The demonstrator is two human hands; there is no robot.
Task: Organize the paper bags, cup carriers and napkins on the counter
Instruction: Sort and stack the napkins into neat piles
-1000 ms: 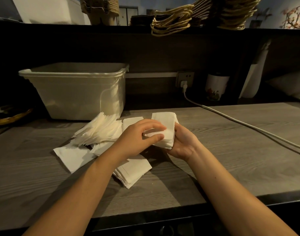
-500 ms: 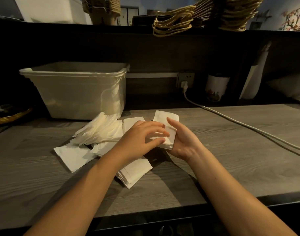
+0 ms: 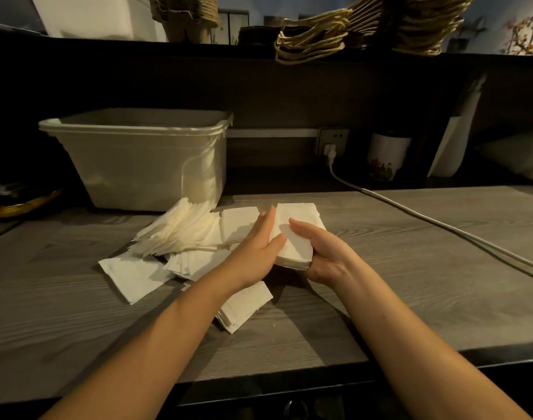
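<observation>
Over the worktop (image 3: 410, 283) the right hand (image 3: 328, 257) grips a napkin stack (image 3: 295, 234) (long axis toward 12 o'clock), the left hand (image 3: 254, 253) pressing straight fingers (image 3: 265, 225) on its 9 o'clock side. Loose napkins (image 3: 180, 234) lie beyond, at 9 o'clock.

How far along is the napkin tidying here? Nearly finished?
Early, it seems. Done: perhaps one fairly neat pile lying nearest the edge of the counter. In hand: the right hand grips a napkin stack while the left hand presses flat against its side. Left: the fanned heap and the loose napkins beside it, in front of the tub.
</observation>
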